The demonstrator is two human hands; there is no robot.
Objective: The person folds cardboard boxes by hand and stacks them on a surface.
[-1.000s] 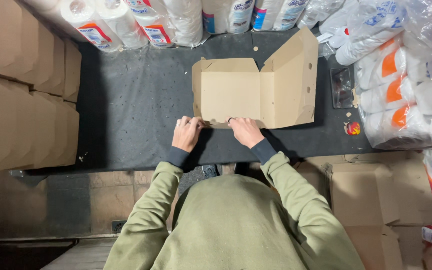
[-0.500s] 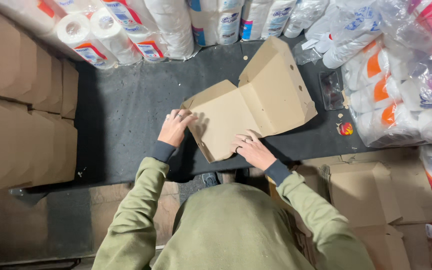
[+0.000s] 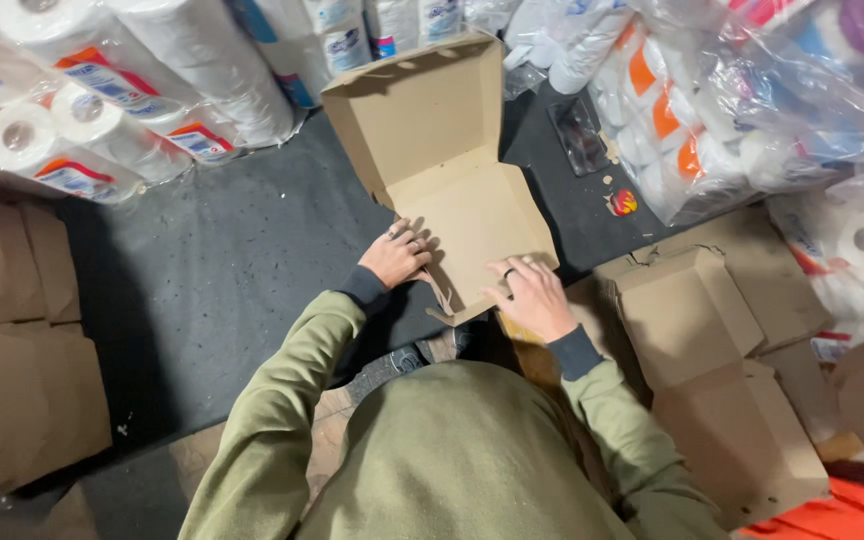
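Head view: left hand [image 3: 394, 258] and right hand [image 3: 532, 297] press flat on a half-folded cardboard box [image 3: 452, 190], lid upright, front flap unfinished.

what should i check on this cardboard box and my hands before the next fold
1. Left hand on the cardboard box, at its left edge: ok.
2. Right hand flat on the near right edge: ok.
3. Lid standing open: ok.
4. Box base resting flat on the dark mat: cannot tell, the near corner overhangs.
5. Inside of the box bare: ok.
6. Front flap tucked in: cannot tell.
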